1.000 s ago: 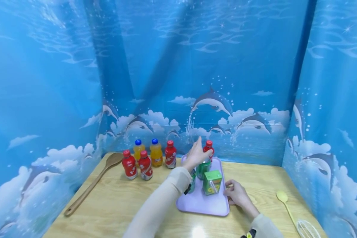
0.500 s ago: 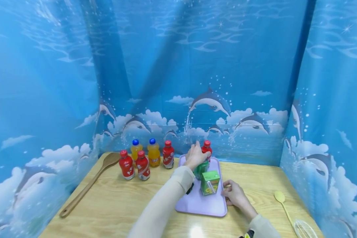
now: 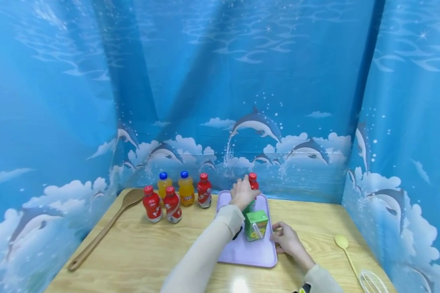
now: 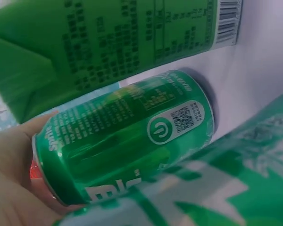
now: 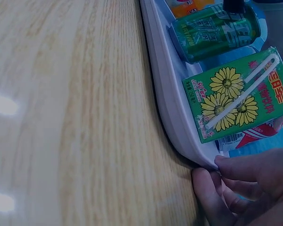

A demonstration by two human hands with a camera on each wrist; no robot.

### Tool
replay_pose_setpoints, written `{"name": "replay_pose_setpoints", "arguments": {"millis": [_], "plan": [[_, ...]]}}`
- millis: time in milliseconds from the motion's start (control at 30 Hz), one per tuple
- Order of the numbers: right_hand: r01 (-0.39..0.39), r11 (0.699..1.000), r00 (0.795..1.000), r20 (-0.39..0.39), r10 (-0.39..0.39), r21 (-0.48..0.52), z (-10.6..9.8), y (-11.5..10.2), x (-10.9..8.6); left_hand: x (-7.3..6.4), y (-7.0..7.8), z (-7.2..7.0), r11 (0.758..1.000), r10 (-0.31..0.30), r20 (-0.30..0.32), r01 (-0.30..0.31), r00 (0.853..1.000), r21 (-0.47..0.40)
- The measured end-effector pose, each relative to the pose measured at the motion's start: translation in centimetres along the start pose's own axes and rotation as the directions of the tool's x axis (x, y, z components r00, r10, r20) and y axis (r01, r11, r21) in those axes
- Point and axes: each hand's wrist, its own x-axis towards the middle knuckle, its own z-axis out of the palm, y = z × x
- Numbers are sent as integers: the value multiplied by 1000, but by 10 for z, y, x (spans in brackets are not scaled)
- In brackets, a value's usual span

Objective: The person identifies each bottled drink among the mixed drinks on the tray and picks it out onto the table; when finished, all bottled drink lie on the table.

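My left hand (image 3: 243, 193) holds the top end of a green Sprite can (image 4: 127, 141) standing on a light purple tray (image 3: 247, 256). Beside that can is a green drink carton (image 3: 256, 226) with yellow flowers and a white straw on its side. A second green can (image 4: 226, 179) fills the lower right of the left wrist view; in the head view my left arm hides it. With thumb and fingertips, my right hand (image 3: 287, 240) pinches the right rim of the tray. A red-capped bottle (image 3: 254, 181) shows just behind the left hand.
Left of the tray stand red bottles (image 3: 152, 204) and orange drink bottles (image 3: 186, 190) with blue caps. A long wooden spoon (image 3: 100, 234) lies at the left edge. A yellow spoon (image 3: 342, 241) and white whisk (image 3: 372, 280) lie at right. A blue dolphin curtain (image 3: 190, 101) surrounds the table.
My left hand has come down onto the can, its fingers going from spread to curled about the top. The right hand stays at the tray rim. The head view has shifted slightly.
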Motion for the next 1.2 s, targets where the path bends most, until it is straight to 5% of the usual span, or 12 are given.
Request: {"name": "replay_pose_setpoints", "arguments": {"millis": [267, 633, 1200], "plan": [[11, 1000, 1000, 4, -11, -4, 2, -3, 1, 5, -4, -5, 1000, -9, -56, 9, 998, 4], [7, 1000, 1000, 5, -7, 1, 8, -5, -2, 1, -9, -10, 998, 54, -110, -56, 992, -13], [8, 1000, 1000, -8, -8, -4, 0, -2, -3, -5, 19, -34, 951, 137, -220, -190, 966, -243]]}}
